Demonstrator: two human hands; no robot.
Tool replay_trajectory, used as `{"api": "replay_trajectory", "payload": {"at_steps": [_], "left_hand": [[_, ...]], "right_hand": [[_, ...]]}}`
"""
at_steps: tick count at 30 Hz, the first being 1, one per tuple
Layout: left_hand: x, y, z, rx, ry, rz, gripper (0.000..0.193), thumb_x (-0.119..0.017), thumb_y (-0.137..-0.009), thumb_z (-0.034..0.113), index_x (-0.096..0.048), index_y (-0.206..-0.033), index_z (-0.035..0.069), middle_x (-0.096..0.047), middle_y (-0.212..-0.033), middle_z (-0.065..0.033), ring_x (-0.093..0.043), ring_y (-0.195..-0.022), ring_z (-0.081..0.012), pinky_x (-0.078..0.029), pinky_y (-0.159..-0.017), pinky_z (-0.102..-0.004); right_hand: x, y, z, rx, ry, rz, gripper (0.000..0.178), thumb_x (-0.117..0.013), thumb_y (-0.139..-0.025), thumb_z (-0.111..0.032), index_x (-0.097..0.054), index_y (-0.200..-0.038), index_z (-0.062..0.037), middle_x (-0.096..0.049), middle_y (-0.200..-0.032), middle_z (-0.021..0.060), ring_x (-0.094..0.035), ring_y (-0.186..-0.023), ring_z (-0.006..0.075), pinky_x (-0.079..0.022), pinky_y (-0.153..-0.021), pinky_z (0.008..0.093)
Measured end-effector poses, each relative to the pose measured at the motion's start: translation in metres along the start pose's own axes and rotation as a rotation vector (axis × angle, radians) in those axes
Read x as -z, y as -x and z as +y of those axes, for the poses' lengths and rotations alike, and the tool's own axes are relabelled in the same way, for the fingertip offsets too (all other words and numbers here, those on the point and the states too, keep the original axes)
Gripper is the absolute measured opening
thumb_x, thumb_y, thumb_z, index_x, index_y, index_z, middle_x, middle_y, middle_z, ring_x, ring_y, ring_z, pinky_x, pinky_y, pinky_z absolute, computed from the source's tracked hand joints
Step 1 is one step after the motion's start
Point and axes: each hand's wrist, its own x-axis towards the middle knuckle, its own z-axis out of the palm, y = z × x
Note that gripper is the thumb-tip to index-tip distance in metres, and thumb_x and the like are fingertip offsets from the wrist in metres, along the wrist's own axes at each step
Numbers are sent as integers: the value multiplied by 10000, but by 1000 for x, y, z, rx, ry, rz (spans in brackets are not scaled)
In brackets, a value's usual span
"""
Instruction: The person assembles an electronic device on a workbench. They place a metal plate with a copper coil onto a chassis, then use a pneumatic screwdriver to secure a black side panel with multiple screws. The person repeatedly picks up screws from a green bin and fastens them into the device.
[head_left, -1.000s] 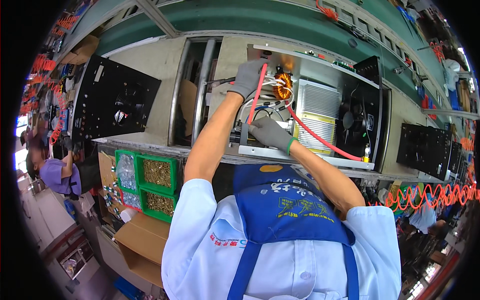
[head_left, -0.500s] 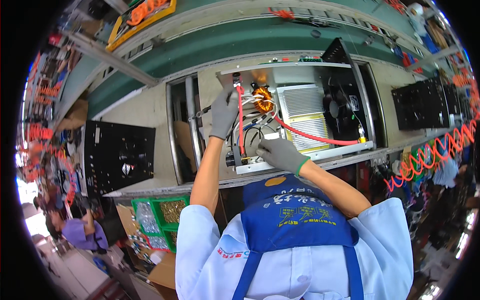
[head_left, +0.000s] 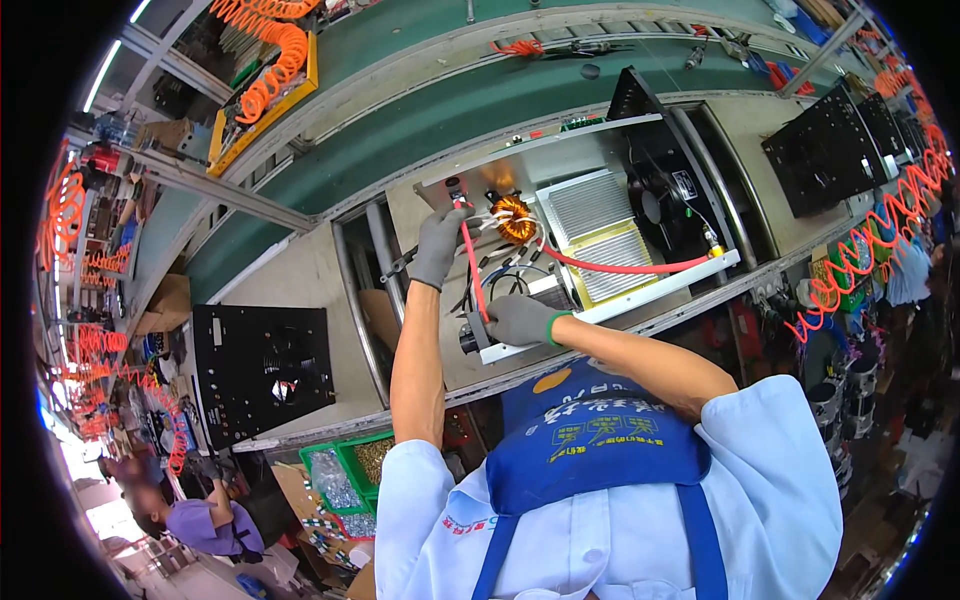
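A metal chassis lies open in front of me, with a copper-wound ring coil, a finned heatsink and a black fan inside. My left hand, in a grey glove, closes its fingers at the upper end of a short red cable, beside a terminal on the far wall. At the cable's lower end my right hand, gloved too, has its fingers bent together around it, near a black round part. Its fingertips are partly hidden. A dark handle-like part sticks out left of my left hand.
Black perforated panels stand left and right on the workbench. Metal rollers cross it. Green bins of small hardware sit below left. Orange coiled hoses hang about. A person in purple is at lower left.
My right hand has moved left and down to the red cable's lower end. My left hand stays by its upper end. The whole view has turned a little.
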Motion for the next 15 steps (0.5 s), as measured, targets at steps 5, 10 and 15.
{"api": "replay_trajectory", "payload": {"at_steps": [5,10,15], "left_hand": [[9,5,-22,-150,242,102,354,-487,-1026,110,-586,-1297,-94,-712,-1164,-230,-734,-1024,-281,-629,-866,-395],[-8,0,-30,-254,338,139,387,-493,-1011,103,-539,-1343,-89,-703,-1208,-231,-722,-1069,-300,-620,-902,-403],[13,1,-48,-246,416,-2,423,-450,-1045,227,-543,-1403,24,-680,-1283,-189,-705,-1097,-299,-619,-897,-450]], "right_hand": [[1,-3,-3,14,-51,-36,413,-579,-889,-340,-740,-983,29,-711,-971,300,-701,-937,451,-533,-861,514],[14,6,-6,-25,-121,-29,422,-568,-879,-346,-728,-960,36,-717,-909,273,-707,-880,421,-528,-803,493],[13,17,-19,73,-76,51,475,-611,-862,-439,-746,-981,1,-738,-1014,262,-718,-929,419,-545,-841,497]]}}
